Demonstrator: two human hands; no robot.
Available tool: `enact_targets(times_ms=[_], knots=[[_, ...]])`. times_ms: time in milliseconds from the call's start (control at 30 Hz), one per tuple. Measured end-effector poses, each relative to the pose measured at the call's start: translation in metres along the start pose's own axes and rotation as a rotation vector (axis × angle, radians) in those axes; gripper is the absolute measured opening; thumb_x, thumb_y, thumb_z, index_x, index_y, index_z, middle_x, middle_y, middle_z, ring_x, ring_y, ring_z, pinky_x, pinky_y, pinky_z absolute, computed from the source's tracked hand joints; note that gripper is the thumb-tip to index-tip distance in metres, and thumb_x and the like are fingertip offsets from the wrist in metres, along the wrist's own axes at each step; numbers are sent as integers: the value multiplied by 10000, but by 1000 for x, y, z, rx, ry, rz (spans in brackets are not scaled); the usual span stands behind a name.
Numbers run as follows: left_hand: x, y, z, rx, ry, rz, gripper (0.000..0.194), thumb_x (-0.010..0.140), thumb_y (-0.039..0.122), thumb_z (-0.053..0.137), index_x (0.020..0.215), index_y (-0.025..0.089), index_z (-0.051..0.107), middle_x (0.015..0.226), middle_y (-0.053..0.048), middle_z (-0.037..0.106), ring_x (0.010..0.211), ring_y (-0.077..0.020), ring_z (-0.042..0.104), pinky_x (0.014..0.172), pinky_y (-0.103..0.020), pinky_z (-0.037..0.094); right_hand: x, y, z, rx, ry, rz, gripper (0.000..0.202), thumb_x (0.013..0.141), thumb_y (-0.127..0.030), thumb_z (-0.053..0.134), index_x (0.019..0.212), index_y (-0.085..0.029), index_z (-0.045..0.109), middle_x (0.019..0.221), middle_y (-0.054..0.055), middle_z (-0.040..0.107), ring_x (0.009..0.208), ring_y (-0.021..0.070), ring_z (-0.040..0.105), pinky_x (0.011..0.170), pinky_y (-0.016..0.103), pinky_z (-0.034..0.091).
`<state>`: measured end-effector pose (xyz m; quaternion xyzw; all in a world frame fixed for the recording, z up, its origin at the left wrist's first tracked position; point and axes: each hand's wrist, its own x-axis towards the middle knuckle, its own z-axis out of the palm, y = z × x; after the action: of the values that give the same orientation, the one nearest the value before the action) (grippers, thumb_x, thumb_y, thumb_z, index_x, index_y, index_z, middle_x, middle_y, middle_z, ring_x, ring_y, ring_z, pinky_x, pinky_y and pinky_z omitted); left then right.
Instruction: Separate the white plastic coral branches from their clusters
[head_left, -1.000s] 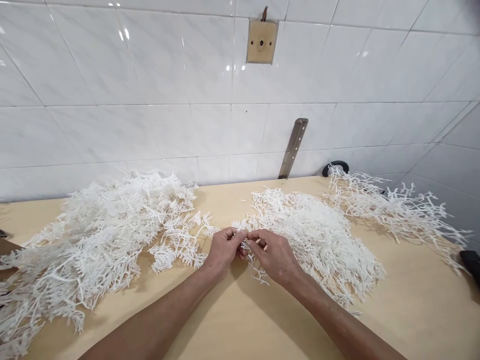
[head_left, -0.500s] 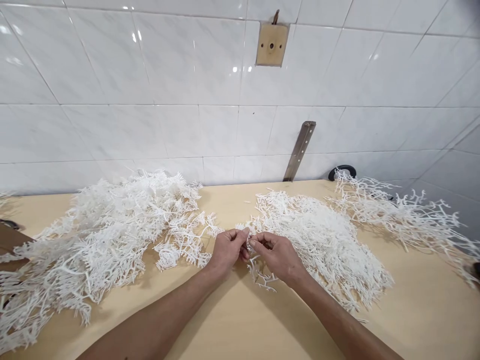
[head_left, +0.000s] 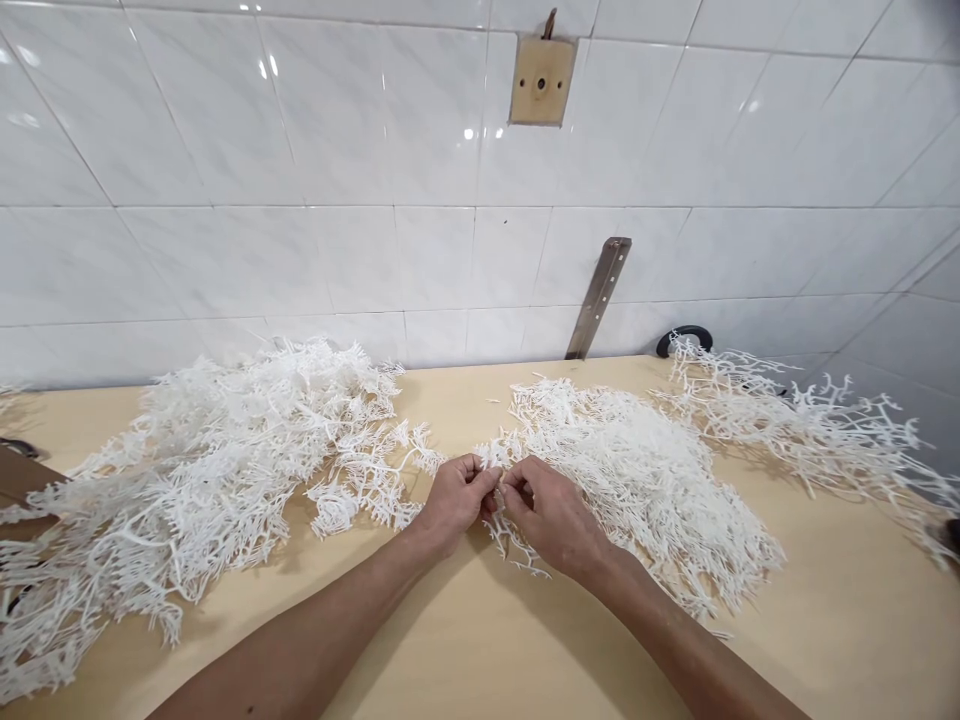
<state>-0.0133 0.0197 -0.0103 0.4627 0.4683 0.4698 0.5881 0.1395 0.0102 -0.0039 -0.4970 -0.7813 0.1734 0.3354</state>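
Near the middle of the table, my left hand (head_left: 460,497) pinches a white branching piece (head_left: 517,553) between thumb and fingers. My right hand (head_left: 546,507) is closed on the same piece, its fingertips almost touching those of the left. Thin forked twigs of the piece hang below the fingers; its upper part is mostly hidden. A dense heap of short white sprigs (head_left: 652,480) lies just right of my right hand. To the left of my left hand spreads a large pile of white branching pieces (head_left: 225,450).
Bare white branched stems (head_left: 795,420) lie at the far right beside a black ring (head_left: 684,340). A metal strip (head_left: 598,298) leans on the tiled wall behind the wooden table (head_left: 450,640). Something brown (head_left: 22,490) sits at the left edge.
The right hand has shifted slightly, its knuckles now higher and fingers more curled. The hanging twigs have moved a little left and up.
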Motion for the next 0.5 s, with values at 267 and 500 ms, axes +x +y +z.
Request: enact_targets(times_ms=[267,500], knots=[[5,2,-6,-6,48,-10,378,704,469,750,659,197,492,511,61,476,456,-82,405,464,-218,306,-3,-6,1,70,-25,-64,137,902,-191,466,768,-216,483,744,4,568,615,140,506,550,261,405],[4,3,-5,-80,11,-2,420,678,516,780,652,186,521,513,26,541,471,-102,486,491,-231,383,1,-1,-4,234,78,129,137,910,-331,549,943,-204,587,772,24,673,644,160,629,544,264,491]])
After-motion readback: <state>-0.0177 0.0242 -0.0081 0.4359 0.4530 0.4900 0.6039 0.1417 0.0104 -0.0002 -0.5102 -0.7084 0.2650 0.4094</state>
